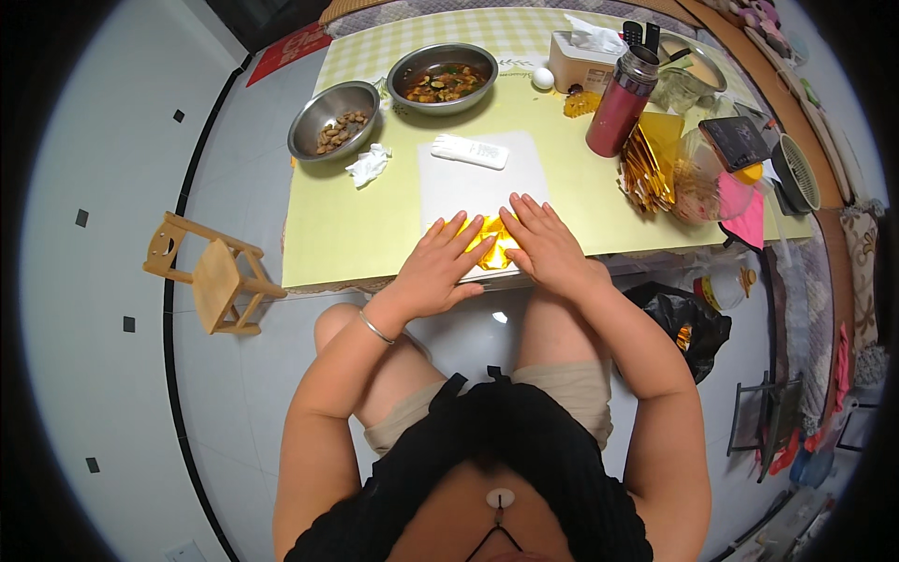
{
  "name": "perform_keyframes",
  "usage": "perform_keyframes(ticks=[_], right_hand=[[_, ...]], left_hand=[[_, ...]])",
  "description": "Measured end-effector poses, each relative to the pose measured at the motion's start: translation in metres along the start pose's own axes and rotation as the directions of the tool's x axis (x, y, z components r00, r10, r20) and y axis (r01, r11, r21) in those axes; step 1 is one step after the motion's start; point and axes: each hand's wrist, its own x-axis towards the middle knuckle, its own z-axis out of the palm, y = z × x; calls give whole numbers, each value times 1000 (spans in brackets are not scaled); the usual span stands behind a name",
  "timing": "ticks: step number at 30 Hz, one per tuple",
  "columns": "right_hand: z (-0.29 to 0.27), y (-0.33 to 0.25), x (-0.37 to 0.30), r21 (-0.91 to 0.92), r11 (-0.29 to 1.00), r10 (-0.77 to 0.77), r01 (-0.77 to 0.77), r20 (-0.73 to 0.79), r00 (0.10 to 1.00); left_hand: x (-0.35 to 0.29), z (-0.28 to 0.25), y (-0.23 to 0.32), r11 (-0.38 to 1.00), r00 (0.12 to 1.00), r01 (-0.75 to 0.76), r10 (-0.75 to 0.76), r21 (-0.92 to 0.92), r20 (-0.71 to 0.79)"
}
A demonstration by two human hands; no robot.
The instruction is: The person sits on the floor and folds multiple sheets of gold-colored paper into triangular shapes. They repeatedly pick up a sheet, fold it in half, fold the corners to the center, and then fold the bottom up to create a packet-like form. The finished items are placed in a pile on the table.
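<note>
A sheet of shiny gold foil paper (494,251) lies at the table's near edge, on a white sheet (449,201). My left hand (438,267) rests flat over its left side, fingers stretched out and pointing up and to the right. My right hand (545,242) lies flat on its right side, fingers extended away from me. Both palms face down, and they cover much of the foil, so its full shape is hidden. Just beyond the hands, a white oblong case (470,152) sits on the white sheet.
Steel bowls of nuts (335,122) and of a soupy dish (442,80) stand at the far left, near a crumpled tissue (369,165). A red thermos (622,108), a stack of folded gold paper (651,164) and a tissue box (576,66) are to the right. A small wooden chair (220,272) stands left.
</note>
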Motion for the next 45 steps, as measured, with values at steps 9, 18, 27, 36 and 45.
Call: perform_keyframes(ticks=[9,18,27,36,45], right_hand=[[-18,-9,1,-65,998,6,2,119,993],[-24,30,-6,347,937,-54,42,27,998],[-42,7,9,89,984,-143,154,-115,983],[-47,3,5,98,983,-156,156,-6,988],[-38,-3,-4,156,977,-127,142,-103,987]], left_hand=[[-11,-10,-6,981,984,-176,176,80,4],[-3,-7,-19,972,910,-28,-71,-232,-407],[-2,-8,-25,989,934,3,-54,-145,-353],[-11,-27,-17,979,956,1,-61,-204,-286],[-18,-4,-13,970,893,20,-127,-243,-431]])
